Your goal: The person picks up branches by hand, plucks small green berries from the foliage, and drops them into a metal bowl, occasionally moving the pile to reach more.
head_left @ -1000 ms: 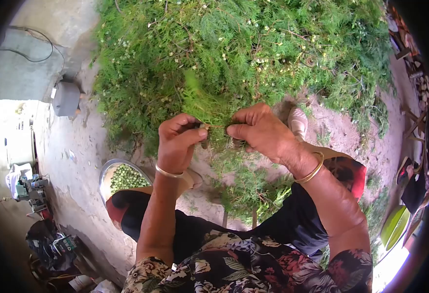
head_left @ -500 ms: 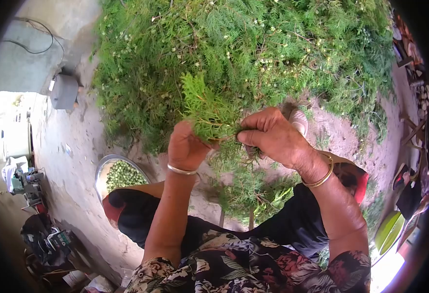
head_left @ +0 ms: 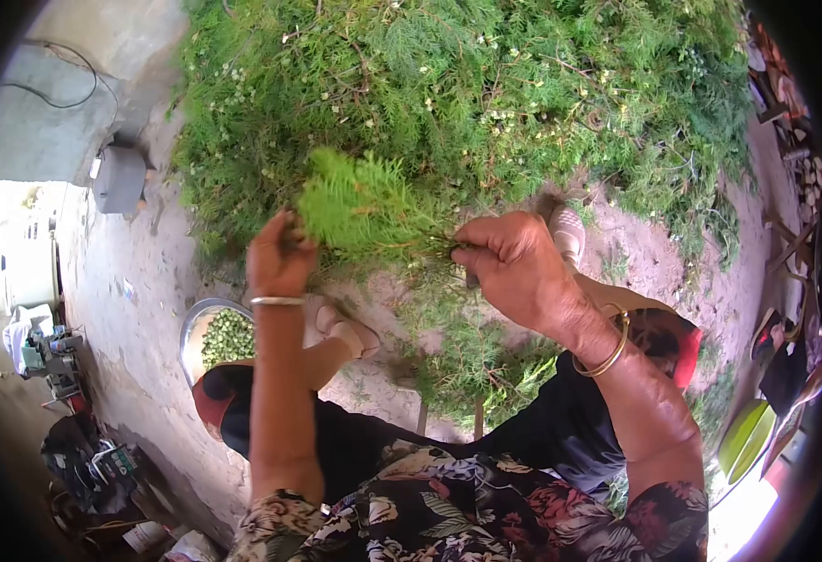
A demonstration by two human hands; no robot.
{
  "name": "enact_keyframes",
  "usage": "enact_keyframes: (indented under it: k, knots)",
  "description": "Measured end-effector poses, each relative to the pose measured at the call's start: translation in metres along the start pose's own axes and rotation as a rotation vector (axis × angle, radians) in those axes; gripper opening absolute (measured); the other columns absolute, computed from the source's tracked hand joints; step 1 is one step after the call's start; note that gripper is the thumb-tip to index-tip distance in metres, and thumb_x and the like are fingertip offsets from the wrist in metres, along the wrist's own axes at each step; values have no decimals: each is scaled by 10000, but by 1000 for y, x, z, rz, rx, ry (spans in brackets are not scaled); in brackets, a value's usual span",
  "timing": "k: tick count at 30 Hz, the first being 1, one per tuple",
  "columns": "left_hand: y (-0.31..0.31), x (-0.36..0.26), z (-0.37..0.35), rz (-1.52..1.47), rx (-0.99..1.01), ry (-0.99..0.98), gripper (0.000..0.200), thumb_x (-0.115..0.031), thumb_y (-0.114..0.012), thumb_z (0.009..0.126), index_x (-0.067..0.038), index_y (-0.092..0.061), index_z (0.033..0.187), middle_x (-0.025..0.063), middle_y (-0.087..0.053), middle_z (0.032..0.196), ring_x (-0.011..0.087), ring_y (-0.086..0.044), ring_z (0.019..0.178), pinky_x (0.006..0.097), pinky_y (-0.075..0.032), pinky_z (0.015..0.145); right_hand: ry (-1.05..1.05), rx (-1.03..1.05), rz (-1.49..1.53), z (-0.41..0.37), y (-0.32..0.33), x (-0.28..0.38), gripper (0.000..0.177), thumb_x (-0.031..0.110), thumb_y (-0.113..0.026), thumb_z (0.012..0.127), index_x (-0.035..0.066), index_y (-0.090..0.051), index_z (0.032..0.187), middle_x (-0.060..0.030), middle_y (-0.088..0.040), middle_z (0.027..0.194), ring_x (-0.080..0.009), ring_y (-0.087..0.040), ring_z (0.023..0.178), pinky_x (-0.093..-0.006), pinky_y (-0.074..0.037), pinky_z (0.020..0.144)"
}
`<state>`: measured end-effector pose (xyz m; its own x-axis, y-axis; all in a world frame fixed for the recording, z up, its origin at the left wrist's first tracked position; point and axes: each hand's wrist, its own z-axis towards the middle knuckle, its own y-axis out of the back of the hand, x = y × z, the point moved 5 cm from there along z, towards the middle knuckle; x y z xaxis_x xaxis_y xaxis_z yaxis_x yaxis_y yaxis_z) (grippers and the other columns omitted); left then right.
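A green conifer sprig (head_left: 364, 208) with flat, feathery leaves spreads out in front of me. My right hand (head_left: 520, 272) pinches its stem end between thumb and fingers. Left of the leafy tip is my left hand (head_left: 280, 258), its fingers curled in; whatever they hold is hidden. Beyond both hands rises a big heap of cut conifer branches (head_left: 429, 103) dotted with small pale-green cones. A metal basin (head_left: 189, 339) stands on the floor by my left knee, with many small green cones (head_left: 227, 339) in it.
Loose sprigs (head_left: 476, 361) lie on the floor between my legs. At the far left are a grey container (head_left: 118, 178) and a sewing-machine-like device (head_left: 55, 351). A green basin-like object (head_left: 746, 440) is at the right edge, near stacked clutter.
My left hand has moved left, away from my right hand and toward the basin side. The sprig's leafy end has swung left and lower, while my right hand keeps its stem.
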<state>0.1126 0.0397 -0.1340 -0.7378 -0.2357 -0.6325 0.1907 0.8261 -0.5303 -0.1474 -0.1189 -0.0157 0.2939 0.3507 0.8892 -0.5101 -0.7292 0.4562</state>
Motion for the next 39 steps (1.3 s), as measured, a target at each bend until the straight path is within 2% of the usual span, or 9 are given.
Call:
enact_keyframes:
  k: [2, 8, 13, 14, 17, 22, 26, 32, 39]
  knots:
    - [5, -43, -21, 223, 111, -73, 294, -47, -547, 848, 14, -535, 1136, 107, -626, 790, 148, -565, 626, 251, -443, 517, -8, -12, 21, -1, 1, -2, 98, 6, -601, 740, -31, -536, 676, -235, -549, 685, -411, -576, 710, -437, -457, 618]
    - [110, -183, -82, 774, -291, -212, 294, 21, -570, 760, 102, -578, 1042, 163, -629, 831, 198, -590, 648, 315, -496, 550, -7, -26, -202, -6, 4, 6, 19, -9, -569, 730, -26, -565, 721, -216, -583, 683, -411, -589, 725, -455, -476, 633]
    - [219, -215, -119, 1643, -523, -151, 515, -12, -653, 638, -25, -607, 1151, 170, -635, 997, 250, -604, 898, 426, -509, 686, 100, 863, -500, -44, -37, -16, 88, 7, -562, 659, -10, -559, 745, -169, -565, 671, -378, -585, 715, -480, -449, 629]
    - [284, -236, -97, 1837, -335, -262, 568, 4, -683, 608, -14, -599, 1170, 178, -650, 984, 234, -617, 845, 384, -512, 672, 166, 734, -428, -56, -44, -29, 162, 22, -573, 636, -8, -560, 795, -159, -558, 706, -367, -573, 753, -479, -441, 653]
    - [225, -210, -85, 1783, -516, -84, 557, 26, -682, 605, -3, -606, 1156, 162, -667, 922, 185, -624, 747, 326, -515, 629, 201, 671, -458, -52, -44, -28, 211, 26, -576, 675, -4, -539, 881, -162, -547, 767, -360, -559, 788, -462, -432, 667]
    - [72, -121, -22, 1713, 114, -109, 322, -66, -590, 749, 33, -641, 1051, 111, -662, 789, 153, -615, 650, 266, -497, 553, 112, 513, -679, -23, -15, -10, 264, 54, -600, 732, -7, -509, 972, -170, -546, 826, -370, -550, 806, -456, -418, 704]
    - [12, -5, 36, 2051, 666, -471, 184, -85, -621, 741, -31, -673, 909, 139, -662, 774, 252, -637, 677, 342, -516, 652, 35, 362, -670, -17, 7, -4, 339, 85, -650, 739, -16, -506, 1030, -176, -566, 865, -378, -554, 832, -453, -418, 738]
    - [63, 178, 102, 1784, 559, -538, 84, -98, -641, 719, -49, -677, 777, 138, -658, 780, 290, -644, 706, 358, -518, 669, -191, 553, -728, -8, 8, -2, 498, 114, -704, 719, -24, -499, 1150, -174, -600, 930, -359, -580, 861, -430, -444, 750]
    - [91, 251, 93, 2144, 204, -287, 411, -203, -726, 683, -63, -576, 1040, 220, -642, 879, 361, -630, 807, 470, -510, 706, -154, 605, -746, -4, 3, -2, 564, 163, -710, 707, -34, -483, 1185, -171, -593, 937, -320, -589, 873, -403, -461, 769]
